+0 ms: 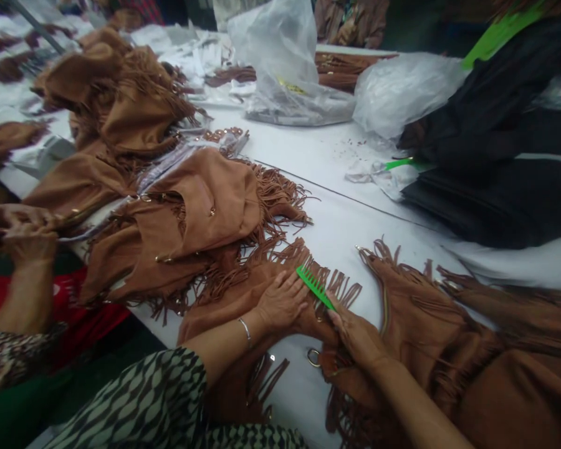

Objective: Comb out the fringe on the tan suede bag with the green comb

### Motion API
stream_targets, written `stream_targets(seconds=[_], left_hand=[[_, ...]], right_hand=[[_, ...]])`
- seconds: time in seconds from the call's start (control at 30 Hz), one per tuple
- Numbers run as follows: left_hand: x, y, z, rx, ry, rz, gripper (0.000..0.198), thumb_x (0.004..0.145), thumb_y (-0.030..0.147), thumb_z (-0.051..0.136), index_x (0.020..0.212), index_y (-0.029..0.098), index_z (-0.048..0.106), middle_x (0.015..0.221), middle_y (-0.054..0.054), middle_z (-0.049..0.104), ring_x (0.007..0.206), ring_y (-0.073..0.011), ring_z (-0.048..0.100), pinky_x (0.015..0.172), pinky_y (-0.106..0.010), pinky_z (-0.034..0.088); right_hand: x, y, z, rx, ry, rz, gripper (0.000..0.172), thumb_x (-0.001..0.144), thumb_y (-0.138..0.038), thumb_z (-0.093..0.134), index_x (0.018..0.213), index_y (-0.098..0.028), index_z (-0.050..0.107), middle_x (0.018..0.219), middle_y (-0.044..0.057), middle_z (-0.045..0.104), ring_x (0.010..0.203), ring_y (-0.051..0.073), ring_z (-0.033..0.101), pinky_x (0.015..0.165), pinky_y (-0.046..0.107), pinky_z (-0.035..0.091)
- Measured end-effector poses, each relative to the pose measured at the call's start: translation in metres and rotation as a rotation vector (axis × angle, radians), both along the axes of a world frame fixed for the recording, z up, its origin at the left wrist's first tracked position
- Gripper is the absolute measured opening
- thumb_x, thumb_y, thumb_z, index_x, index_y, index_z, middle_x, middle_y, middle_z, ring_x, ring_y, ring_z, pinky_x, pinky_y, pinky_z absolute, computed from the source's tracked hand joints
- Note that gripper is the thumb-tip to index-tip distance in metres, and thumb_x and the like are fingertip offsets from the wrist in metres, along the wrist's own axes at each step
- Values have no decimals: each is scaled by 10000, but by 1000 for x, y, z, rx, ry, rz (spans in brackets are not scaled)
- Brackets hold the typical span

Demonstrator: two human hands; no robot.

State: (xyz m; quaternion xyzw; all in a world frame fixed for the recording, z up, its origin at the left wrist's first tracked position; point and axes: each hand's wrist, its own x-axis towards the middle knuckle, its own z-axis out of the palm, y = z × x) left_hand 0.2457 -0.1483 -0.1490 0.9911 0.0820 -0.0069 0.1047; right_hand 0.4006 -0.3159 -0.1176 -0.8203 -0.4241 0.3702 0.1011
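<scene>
Beneath my left hand (283, 300) lies a brown suede-like fringed garment (243, 290); the hand rests flat on it with fingers stretched out. My right hand (358, 337) grips the end of a green comb (315, 288), whose teeth lie at the garment's fringe (343, 290). The comb slants up and left, its far end close to my left fingers. A metal ring (313, 357) on a brown piece shows below my right hand. Right of that hand spreads another brown fringed garment (416, 312) with a zipper along its edge.
A co-worker's hands (30, 231) hold a brown garment (206, 199) at left. Behind it rises a brown heap (121, 106). Clear plastic bags (285, 68) stand at the back of the white table (327, 206). Black fabric (505, 162) and a second green tool (399, 163) lie at right.
</scene>
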Motion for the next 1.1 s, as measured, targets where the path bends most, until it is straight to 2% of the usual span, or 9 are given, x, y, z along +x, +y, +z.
stream_targets(seconds=[0.13,0.23,0.43,0.57,0.63,0.73,0.9,1.0,1.1], left_hand=[[-11,1,-12,-64,-41,-10,399,922,325,372,1280,216,508,1287,-69,543,1235,-227,439,1099,-420,274],[-9,7,-12,-111,-32,-53,404,914,316,392,1309,292,473,1321,-20,521,1250,-227,417,1084,-426,275],[-3,11,-16,-107,-76,-68,340,908,314,410,1216,286,553,1288,6,553,1241,-209,419,1039,-398,286],[-2,11,-19,-71,-160,-84,326,892,323,442,1190,282,567,1298,19,544,1246,-208,408,1015,-399,289],[-2,11,-18,-64,-170,-57,343,893,327,440,1212,264,550,1308,14,536,1236,-201,413,1008,-389,292],[-2,9,-16,-54,-163,20,392,887,349,442,1246,215,522,1317,-24,524,1194,-207,443,997,-388,307],[-2,7,-14,-67,-174,12,343,867,333,468,1162,194,572,1201,-60,591,1155,-222,469,990,-395,317],[-2,7,-13,-62,-180,-1,321,869,310,468,1150,198,575,1172,-49,609,1117,-222,489,958,-403,326],[-2,6,-12,-59,-176,0,316,861,308,480,1141,201,580,1165,-43,615,1084,-226,501,934,-409,332]], right_hand=[[-8,12,-11,-117,-136,78,489,963,-401,259,1450,-356,256,1158,59,646,933,262,654,766,380,491],[6,30,-15,-214,-275,133,523,958,-439,248,1467,-331,203,1007,109,688,815,279,672,679,383,489],[87,80,-21,-235,-346,-28,596,941,-517,204,1464,-237,258,975,188,679,856,325,659,756,491,476],[132,105,-9,-84,-340,-157,605,959,-465,166,1432,-131,343,1216,231,573,1107,331,555,925,497,412],[121,100,1,11,-303,-117,558,968,-421,192,1432,-153,345,1340,148,499,1195,271,500,993,404,392],[70,64,13,77,-216,-1,528,961,-437,227,1455,-260,286,1371,48,481,1145,242,550,949,377,450],[2,0,6,-223,-178,161,502,967,-417,195,1456,-315,254,1103,53,674,843,256,683,700,393,544],[9,-2,-10,-272,-295,121,530,964,-448,195,1473,-304,179,991,81,705,829,280,682,693,421,529],[46,16,-23,-260,-339,32,556,956,-486,192,1476,-289,176,984,109,701,854,285,676,735,434,511]])
